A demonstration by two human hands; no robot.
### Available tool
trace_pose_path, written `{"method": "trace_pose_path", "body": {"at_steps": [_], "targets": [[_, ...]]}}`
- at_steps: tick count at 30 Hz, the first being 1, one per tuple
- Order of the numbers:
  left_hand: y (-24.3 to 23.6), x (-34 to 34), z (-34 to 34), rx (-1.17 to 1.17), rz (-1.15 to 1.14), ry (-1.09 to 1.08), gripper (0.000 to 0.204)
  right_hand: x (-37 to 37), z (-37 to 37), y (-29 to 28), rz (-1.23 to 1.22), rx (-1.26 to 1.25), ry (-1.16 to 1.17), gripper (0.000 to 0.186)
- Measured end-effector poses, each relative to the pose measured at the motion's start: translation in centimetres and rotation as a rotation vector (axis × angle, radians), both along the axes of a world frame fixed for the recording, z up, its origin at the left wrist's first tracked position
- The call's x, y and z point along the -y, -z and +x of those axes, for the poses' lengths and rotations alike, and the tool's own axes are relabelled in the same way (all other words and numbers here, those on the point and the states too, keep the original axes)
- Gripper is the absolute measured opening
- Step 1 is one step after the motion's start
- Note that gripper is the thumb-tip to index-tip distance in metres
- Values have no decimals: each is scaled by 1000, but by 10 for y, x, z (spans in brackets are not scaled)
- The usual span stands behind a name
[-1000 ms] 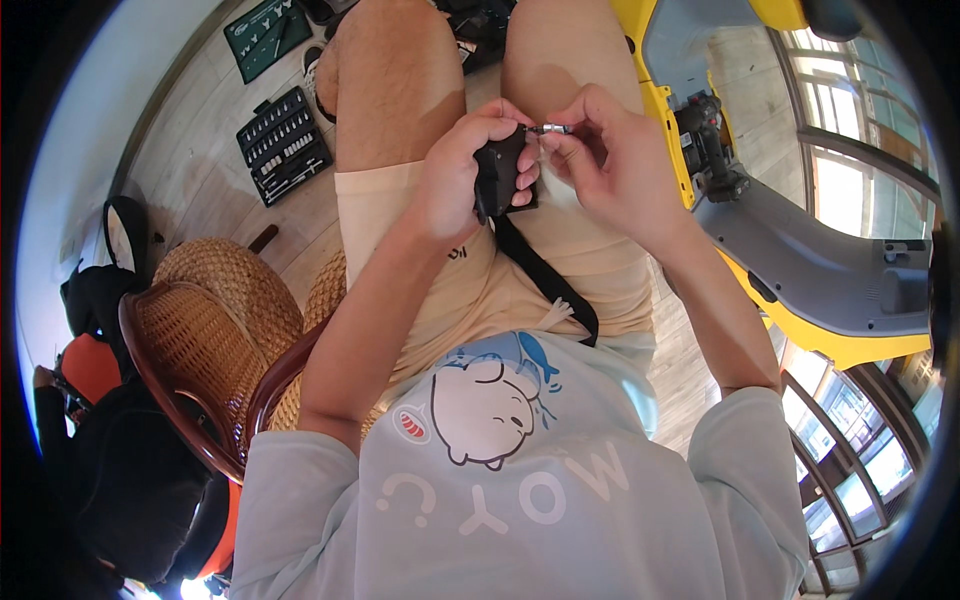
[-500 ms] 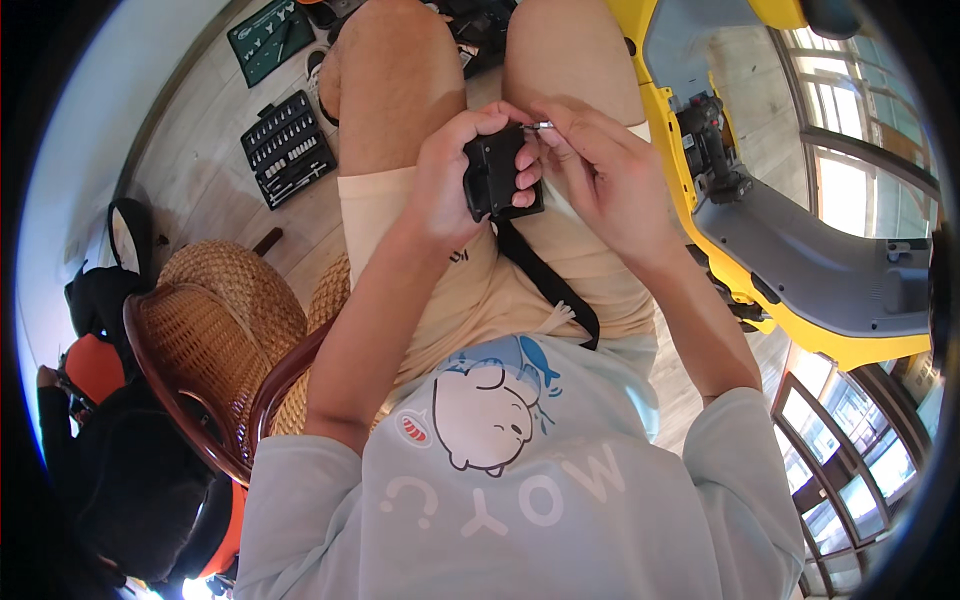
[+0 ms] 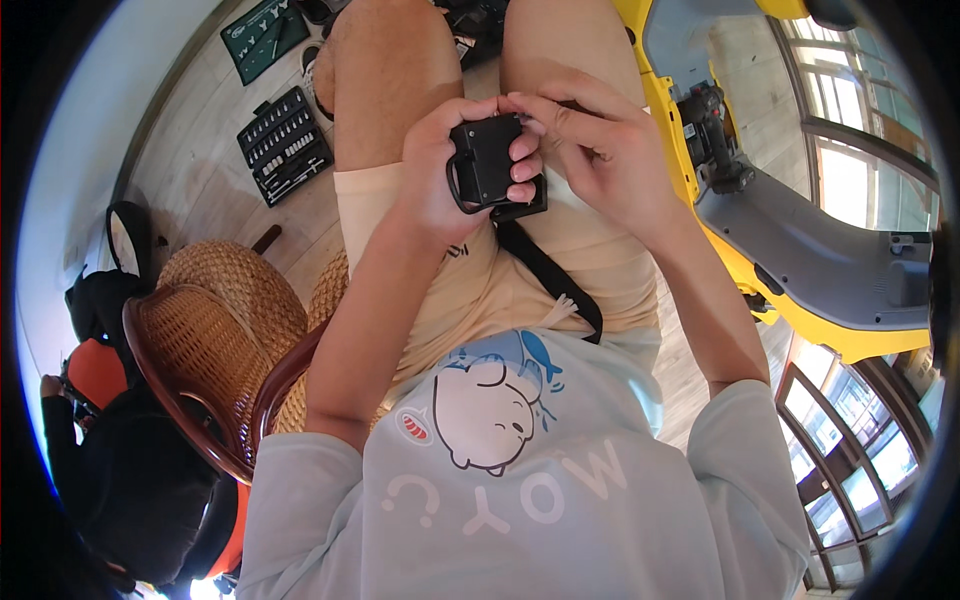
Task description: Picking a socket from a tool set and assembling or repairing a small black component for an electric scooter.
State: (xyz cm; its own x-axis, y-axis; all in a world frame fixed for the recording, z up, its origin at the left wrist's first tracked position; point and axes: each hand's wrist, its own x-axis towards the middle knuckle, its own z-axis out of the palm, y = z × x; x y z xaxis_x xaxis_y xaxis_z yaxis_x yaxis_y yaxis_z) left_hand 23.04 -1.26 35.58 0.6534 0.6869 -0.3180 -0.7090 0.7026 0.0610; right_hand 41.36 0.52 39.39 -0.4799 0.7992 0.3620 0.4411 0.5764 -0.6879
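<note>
A small black boxy device [image 3: 484,165], with screws in its face and a curved loop on one side, is gripped in my left hand [image 3: 437,150] above my lap. The left fingers wrap round behind it, and their tips show along its right edge. My right hand [image 3: 605,150] is closed in a pinch at the device's top right corner, close to the left fingertips. A small silvery piece lies between the right fingers, mostly hidden by them. Below the device, a black strap [image 3: 548,265] runs down across my shorts.
On the floor at the far left lie an open socket set case [image 3: 285,147] and a dark green tool mat [image 3: 263,40]. A wicker chair [image 3: 215,330] stands to my left. The yellow and grey vehicle body [image 3: 800,250] is close on my right.
The device has turned so its flat face shows more, along with its loop. My right fingers have moved slightly left onto its top corner, covering more of the silvery piece.
</note>
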Motion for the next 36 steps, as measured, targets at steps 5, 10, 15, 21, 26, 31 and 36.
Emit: {"method": "trace_pose_path", "body": {"at_steps": [5, 10, 15, 21, 26, 31, 36], "targets": [[2, -2, -2, 14, -12, 44, 28, 4, -6, 0, 27, 9, 66, 36], [1, 0, 0, -72, -12, 23, 29, 8, -12, 2, -82, -115, 213, 37], [-1, -1, 3, -114, -11, 14, 25, 1, -4, 8, 1, -90, 96, 30], [-2, -1, 0, -90, -13, -21, 25, 11, -9, -9, -316, -111, 294, 11], [1, -1, 1, -47, 14, -16, 24, 8, -7, 10, -156, -173, 271, 10], [0, -1, 1, -51, 12, -15, 24, 9, -9, 6, -154, -151, 265, 10], [-1, 0, 1, -76, 13, -7, 25, 9, -9, 6, -162, -153, 253, 10]]}}
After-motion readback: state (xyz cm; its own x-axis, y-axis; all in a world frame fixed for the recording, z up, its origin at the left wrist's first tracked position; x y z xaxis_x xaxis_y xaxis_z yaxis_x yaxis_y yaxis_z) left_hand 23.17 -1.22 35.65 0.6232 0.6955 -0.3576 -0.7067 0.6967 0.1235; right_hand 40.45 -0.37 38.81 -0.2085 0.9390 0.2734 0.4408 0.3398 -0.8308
